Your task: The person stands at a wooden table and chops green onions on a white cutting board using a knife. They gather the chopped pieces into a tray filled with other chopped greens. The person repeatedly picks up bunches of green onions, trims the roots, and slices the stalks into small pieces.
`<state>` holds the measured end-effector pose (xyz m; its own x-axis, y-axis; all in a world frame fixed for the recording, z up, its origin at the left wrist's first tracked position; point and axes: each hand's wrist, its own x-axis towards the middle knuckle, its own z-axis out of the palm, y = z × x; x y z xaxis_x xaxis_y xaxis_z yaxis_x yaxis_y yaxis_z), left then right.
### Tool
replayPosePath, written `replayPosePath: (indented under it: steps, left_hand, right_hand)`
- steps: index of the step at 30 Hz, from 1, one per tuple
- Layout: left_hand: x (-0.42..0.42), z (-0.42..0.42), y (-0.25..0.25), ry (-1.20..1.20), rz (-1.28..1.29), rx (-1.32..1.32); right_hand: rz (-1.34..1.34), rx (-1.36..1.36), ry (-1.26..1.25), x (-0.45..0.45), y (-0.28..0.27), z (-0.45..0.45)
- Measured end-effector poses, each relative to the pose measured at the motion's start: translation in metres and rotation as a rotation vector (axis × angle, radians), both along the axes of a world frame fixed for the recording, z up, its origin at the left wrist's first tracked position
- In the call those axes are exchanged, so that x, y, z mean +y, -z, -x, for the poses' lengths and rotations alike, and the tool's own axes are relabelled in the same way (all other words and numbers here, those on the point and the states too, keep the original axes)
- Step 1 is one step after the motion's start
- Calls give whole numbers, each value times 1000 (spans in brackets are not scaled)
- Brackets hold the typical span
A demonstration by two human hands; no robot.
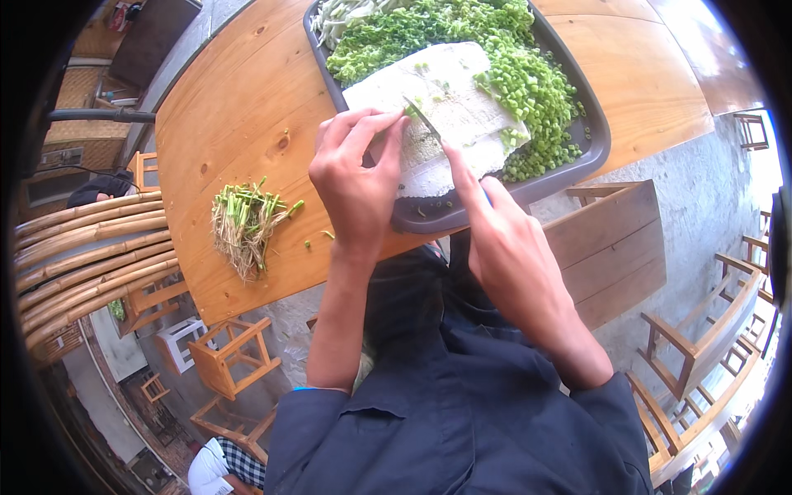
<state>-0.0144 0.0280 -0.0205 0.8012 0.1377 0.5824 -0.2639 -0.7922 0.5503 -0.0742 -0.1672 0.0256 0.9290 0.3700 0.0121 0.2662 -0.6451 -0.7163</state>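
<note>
On a white cutting slab (pixel 455 93), laid in a dark grey plastic tray (pixel 594 124), my right hand (pixel 510 238) holds a knife (pixel 423 119), its handle mostly hidden in the fingers and the index finger along the blade. My left hand (pixel 359 164) pinches a small green piece at the slab's left part, beside the knife tip. Chopped green onion (pixel 535 102) heaps at the tray's right, shredded leafy greens (pixel 396 46) and pale sliced vegetable (pixel 346 18) farther back. Cut-off green onion roots (pixel 247 226) lie on the wooden table (pixel 272 124), left of my hands.
Bamboo poles (pixel 93 238) meet the table's left edge. A brown wooden bench (pixel 609 253) stands at the right below the tray; wooden stools (pixel 232 356) stand lower left. A person in a white shirt (pixel 210 467) is at the bottom left, another's dark sleeve (pixel 102 185) farther up.
</note>
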Motion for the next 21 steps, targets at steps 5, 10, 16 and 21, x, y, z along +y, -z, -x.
replayPosePath:
  steps: [5, 10, 16, 21]
  left_hand:
    - [-3, 0, 3, -3, -16, -1]
    - [-4, 3, 0, -54, 1, 16]
    - [-3, 2, 1, -43, 82, -5]
    - [-4, 2, 0, -28, 49, 5]
  right_hand:
    - [51, -25, 10, 12, 12, -12]
    - [107, 51, -21, -12, -10, 14]
    - [45, 12, -17, -8, -15, 9]
    - [-7, -6, -27, 8, 8, -13]
